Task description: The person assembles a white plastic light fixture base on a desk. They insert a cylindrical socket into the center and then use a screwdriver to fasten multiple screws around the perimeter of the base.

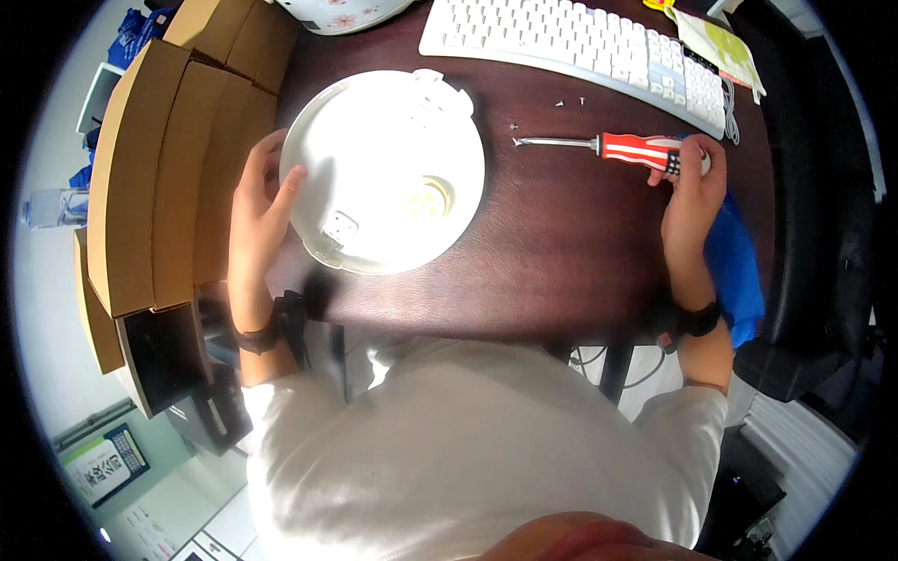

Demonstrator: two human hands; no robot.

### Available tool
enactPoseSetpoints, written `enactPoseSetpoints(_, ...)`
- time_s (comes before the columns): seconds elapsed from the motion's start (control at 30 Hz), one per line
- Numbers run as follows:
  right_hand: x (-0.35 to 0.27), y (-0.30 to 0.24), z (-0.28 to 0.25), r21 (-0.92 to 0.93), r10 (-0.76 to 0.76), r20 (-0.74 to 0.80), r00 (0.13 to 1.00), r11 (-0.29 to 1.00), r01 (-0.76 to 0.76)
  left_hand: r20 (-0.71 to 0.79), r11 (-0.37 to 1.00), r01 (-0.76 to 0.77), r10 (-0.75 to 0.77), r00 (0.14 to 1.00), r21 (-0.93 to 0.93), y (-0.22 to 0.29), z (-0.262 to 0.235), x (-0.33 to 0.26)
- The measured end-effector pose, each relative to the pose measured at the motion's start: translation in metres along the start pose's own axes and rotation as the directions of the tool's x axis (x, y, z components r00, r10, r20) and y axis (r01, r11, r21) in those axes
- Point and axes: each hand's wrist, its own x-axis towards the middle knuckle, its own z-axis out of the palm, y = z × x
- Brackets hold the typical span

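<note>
A round white plastic base (365, 159), shallow like a dish, rests on the dark table at centre left. My left hand (265, 192) grips its left rim, thumb over the edge and fingers along the outside. Inside it are a cream round fitting (429, 198) and a small white socket-like piece (340, 229). At the right, my right hand (694, 182) is closed around the red and white handle of a screwdriver (629, 148). Its metal shaft points left over the tabletop. Beyond the tip, a few small screws (559, 104) lie loose.
A white keyboard (571, 47) spans the far side of the table (552, 243). Cardboard boxes (178, 168) stand along the left edge. At the back is a white flower-patterned container (341, 14). Blue cloth (734, 271) hangs by my right forearm, near a black chair (804, 234).
</note>
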Motion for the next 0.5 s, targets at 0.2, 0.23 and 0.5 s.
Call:
enactPoseSetpoints(0.2, -0.004, -0.018, 0.003, 0.131, -0.033, -0.007, 0.999, 0.991, 0.034, -0.014, 0.983, -0.111, 0.114, 0.993, 0.144, 0.018, -0.005, -0.002)
enactPoseSetpoints(0.23, -0.004, -0.02, 0.002, 0.123, -0.058, 0.003, 0.998, 0.991, 0.057, -0.008, 0.964, -0.159, 0.165, 0.986, 0.213, 0.025, -0.006, 0.0)
enactPoseSetpoints(0.5, 0.001, -0.016, -0.001, -0.016, -0.093, 0.026, 0.995, 0.996, 0.093, 0.245, 0.835, -0.474, 0.415, 0.876, 0.279, 0.074, 0.017, 0.012)
